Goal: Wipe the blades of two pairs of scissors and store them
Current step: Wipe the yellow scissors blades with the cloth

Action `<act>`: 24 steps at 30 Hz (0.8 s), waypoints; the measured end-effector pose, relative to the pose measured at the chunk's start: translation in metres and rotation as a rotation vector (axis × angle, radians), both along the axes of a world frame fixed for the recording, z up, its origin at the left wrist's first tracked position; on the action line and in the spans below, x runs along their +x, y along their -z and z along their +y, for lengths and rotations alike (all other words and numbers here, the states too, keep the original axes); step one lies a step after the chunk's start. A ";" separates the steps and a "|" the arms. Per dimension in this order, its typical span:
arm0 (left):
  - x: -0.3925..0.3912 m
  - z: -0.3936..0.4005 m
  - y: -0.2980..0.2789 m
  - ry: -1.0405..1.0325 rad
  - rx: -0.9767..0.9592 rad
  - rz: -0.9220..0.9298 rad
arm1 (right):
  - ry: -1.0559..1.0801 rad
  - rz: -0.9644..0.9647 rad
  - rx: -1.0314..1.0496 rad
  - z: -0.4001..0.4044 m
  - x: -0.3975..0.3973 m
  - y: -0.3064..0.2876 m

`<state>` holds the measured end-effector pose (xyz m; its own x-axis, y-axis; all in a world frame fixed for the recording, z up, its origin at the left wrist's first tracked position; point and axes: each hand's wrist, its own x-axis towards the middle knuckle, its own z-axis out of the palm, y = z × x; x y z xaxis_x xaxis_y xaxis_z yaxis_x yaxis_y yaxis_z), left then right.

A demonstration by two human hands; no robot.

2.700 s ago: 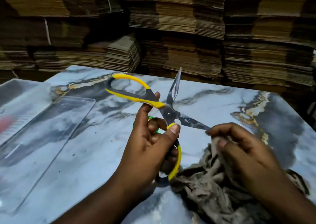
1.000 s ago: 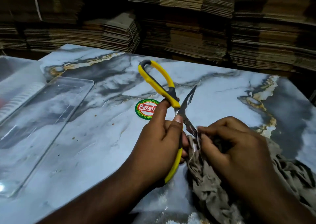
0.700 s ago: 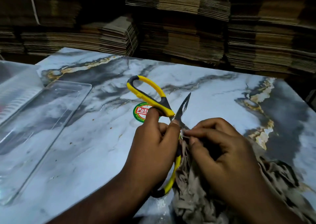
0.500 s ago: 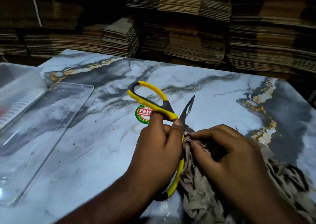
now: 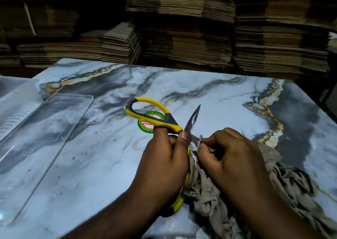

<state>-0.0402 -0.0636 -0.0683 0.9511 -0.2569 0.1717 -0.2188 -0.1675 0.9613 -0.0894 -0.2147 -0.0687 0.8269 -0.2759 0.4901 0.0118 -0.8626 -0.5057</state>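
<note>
Left hand (image 5: 162, 163) grips the yellow-and-grey scissors (image 5: 155, 118) near the pivot, held open above table centre; one handle loop points to 10 o'clock, the free blade (image 5: 193, 119) to 1 o'clock, the other handle runs down under the palm toward 6. Right hand (image 5: 235, 158), just beside the left at its 3 o'clock, pinches grey-brown cloth (image 5: 284, 182) around the second blade, which is mostly hidden; the rest of the cloth is heaped on the marble-pattern table (image 5: 218, 100) toward 4 o'clock. Clear plastic tray (image 5: 42, 142) lies at 9 o'clock, a round green-red sticker (image 5: 148, 127) sits on the table behind the upper handle, and stacked flat cardboard (image 5: 182, 29) fills 12 o'clock.
</note>
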 end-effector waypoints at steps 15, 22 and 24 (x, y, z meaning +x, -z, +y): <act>0.000 -0.004 0.000 -0.060 0.029 0.046 | -0.026 -0.088 0.034 -0.002 0.004 0.004; 0.005 -0.002 0.001 -0.094 0.078 0.082 | -0.042 -0.008 -0.030 0.001 0.000 0.005; 0.005 -0.001 0.001 -0.074 0.063 0.093 | 0.035 0.052 -0.042 -0.010 -0.003 0.005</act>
